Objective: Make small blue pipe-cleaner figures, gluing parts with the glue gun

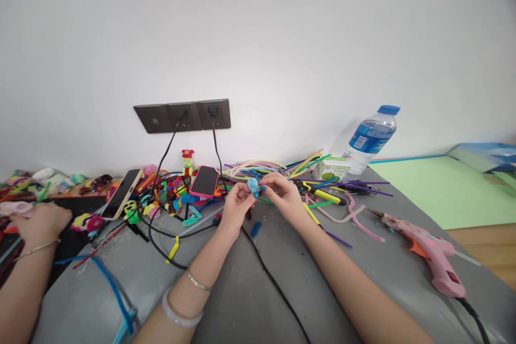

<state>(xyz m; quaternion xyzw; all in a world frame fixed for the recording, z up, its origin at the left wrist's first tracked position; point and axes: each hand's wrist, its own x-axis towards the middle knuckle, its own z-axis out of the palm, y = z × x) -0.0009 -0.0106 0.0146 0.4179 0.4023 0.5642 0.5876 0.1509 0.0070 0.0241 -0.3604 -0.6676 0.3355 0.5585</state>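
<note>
My left hand [237,201] is closed, pinching a small light-blue coil of fuzzy pipe cleaner [252,186] between thumb and fingers. From the other side, my right hand [284,196] pinches a small darker blue bit at the edge of the coil, partly hidden by the fingertips. Just below the hands, a short dark-blue piece of pipe cleaner [255,229] lies on the grey table [242,290]. Behind them spreads a heap of long coloured pipe cleaners [262,166].
A pink glue gun [431,252] lies at right, near yellow-handled pliers [324,195], a small box [332,168] and a water bottle [368,140]. Left are phones [205,181], small fuzzy figures [187,163] and another person's hand [42,223]. A black cable [270,277] crosses the table.
</note>
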